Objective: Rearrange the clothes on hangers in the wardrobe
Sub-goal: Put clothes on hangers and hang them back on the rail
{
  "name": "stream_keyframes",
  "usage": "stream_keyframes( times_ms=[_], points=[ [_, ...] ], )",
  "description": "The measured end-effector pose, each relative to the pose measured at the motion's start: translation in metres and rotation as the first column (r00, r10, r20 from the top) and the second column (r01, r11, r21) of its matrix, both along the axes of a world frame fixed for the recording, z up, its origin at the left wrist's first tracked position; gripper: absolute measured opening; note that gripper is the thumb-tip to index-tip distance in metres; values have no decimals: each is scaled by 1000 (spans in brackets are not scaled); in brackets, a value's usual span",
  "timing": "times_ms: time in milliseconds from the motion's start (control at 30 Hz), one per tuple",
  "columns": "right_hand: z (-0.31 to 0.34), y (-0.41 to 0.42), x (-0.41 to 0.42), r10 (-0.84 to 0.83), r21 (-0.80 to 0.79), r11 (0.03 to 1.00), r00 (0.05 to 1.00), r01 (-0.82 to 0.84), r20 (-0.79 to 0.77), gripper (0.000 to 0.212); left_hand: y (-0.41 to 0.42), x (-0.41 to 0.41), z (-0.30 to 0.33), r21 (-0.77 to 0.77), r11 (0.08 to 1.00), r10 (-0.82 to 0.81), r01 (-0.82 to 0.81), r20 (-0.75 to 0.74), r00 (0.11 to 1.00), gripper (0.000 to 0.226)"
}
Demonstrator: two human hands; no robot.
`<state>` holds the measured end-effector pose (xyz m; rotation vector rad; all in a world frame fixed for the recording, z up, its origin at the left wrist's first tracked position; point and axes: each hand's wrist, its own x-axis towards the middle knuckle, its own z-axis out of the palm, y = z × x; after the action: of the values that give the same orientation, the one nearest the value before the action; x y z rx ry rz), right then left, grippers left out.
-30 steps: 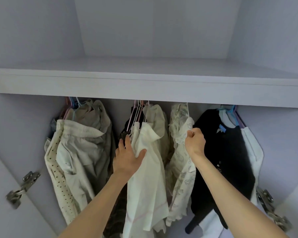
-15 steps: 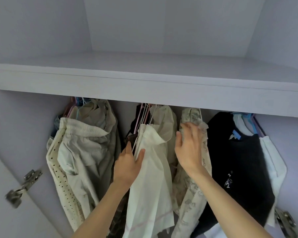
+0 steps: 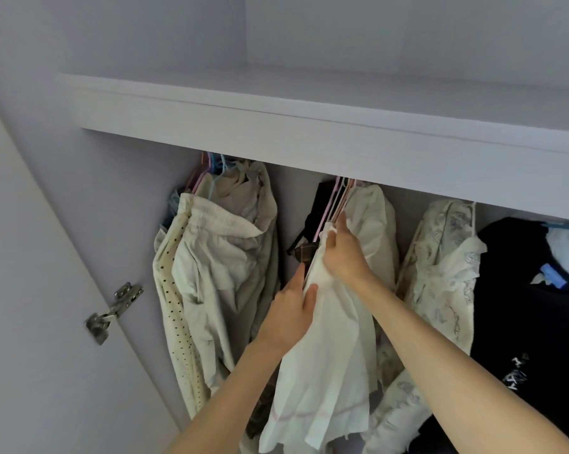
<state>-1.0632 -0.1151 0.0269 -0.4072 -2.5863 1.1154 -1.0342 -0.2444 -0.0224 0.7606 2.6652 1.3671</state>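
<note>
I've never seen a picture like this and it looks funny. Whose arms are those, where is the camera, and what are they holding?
The camera sits on a person's head, so you see what they see: their own two arms reaching into a wardrobe. No robot here, just bare hands.

The left hand and the right hand both hold the same white garment, which hangs in the middle. The right hand grips it near the top, close to the pink hangers; the left pinches it lower down.

Around it hang other clothes: beige ones on the left, a patterned cream one to the right, and a black shirt furthest right. Above them runs a shelf. The metal thing on the left is a door hinge.
</note>
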Motion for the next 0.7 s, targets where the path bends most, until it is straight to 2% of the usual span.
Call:
stream_keyframes(
  times_ms=[200, 400, 500, 700],
  points=[
    [0, -10, -13, 74, -30, 997, 997, -73, 21, 54, -9, -11, -8, 18, 1000, 24, -24, 10, 1000, 56],
    [-3, -7, -12, 115, -35, 993, 992, -114, 43, 54, -18, -20, -9, -63, 997, -36, 37, 13, 999, 60],
    [-2, -8, -5, 138, 60, 988, 988, -142, 63, 57, -22, -18, -9, -132, 991, -30, 26, -28, 999, 61],
    [-32, -26, 43, 215, 385, 905, 975, -179, -52, 58, -44, -2, -27, -309, 945, 16, -104, -275, 961, 60]
  ],
)
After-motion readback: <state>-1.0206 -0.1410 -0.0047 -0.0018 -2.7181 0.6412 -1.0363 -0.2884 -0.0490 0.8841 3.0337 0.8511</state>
